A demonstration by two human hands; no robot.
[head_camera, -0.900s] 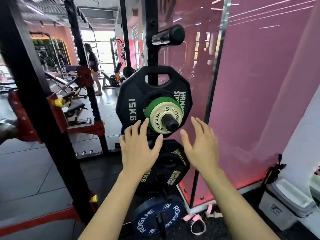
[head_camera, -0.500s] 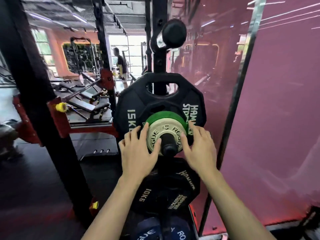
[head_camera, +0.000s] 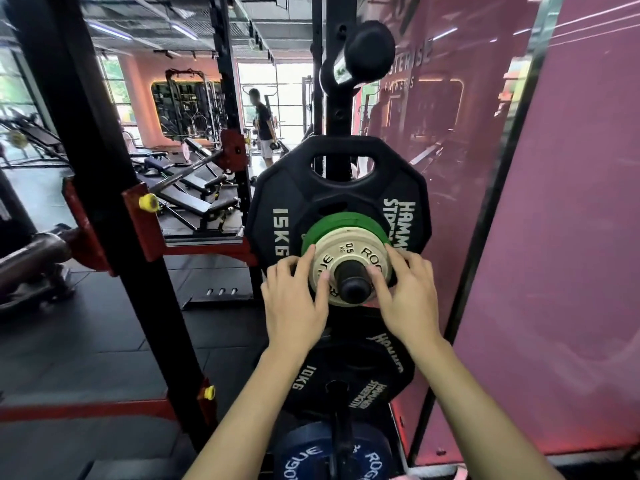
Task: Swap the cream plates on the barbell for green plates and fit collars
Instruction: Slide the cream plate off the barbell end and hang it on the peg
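Left hand: the left hand is placed at the left rim of the cream plate; its fingers are curled over that rim and its thumb is laid on the plate face, so the plate is taken to be grasped.
Right hand: the right hand is set at the plate's right rim in mirror fashion, thumb pressed on the face beside the peg, fingers wrapped round the edge; grasping is judged likely.
Nearness: both hands are found equally close; neither is favoured.
Storage peg: the black-capped storage peg is pointed straight out toward the wearer, and the stacked plates are threaded on it.
Deciding relation: the plate's axis is run along the peg, so any removal is judged to require a pull straight back toward the body.
Cream plate: a small scuffed disc, marked 0.5 KG and ROGUE, seated outermost.
Green plate: the green plate is lodged directly behind, touching, slightly larger; only its upper arc is shown.
15 kg plate: the black 15 kg plate is hung behind both.
Collars: none are seen.
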